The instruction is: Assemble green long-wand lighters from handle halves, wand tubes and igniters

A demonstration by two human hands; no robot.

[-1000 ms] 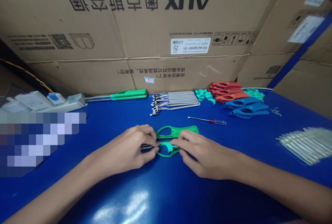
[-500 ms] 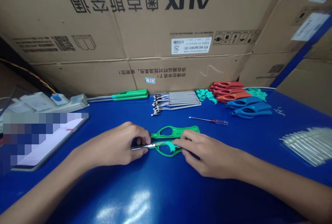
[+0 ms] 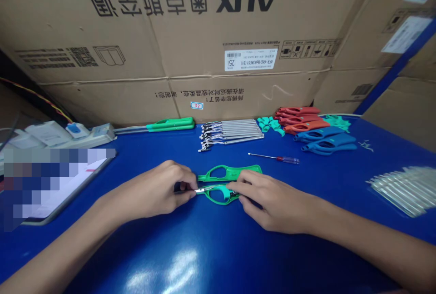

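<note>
My left hand (image 3: 170,189) is closed, thumb and fingers pinching the metal tube of a utility lighter where it meets the green casing. My right hand (image 3: 277,198) presses its fingers on the handle end of the lower green lighter casing half (image 3: 215,201), partly hiding it. In that half sits a turquoise trigger (image 3: 224,191), with a thin wire running toward the tube. Just behind lies the other green casing half (image 3: 218,173), its hollow inside facing up, its right end partly behind my right hand.
Behind lie metal lighter tubes with wires (image 3: 238,130), turquoise triggers (image 3: 269,124), red casings (image 3: 299,119), blue casings (image 3: 327,142) and green lighters (image 3: 173,124). A screwdriver (image 3: 279,158) lies nearer. Bagged tubes (image 3: 405,189) are right; a tablet (image 3: 68,189) and power strip (image 3: 102,132) left.
My left fingers have closed further around the tube, and its outer end no longer shows. My right hand stays on the casing half.
</note>
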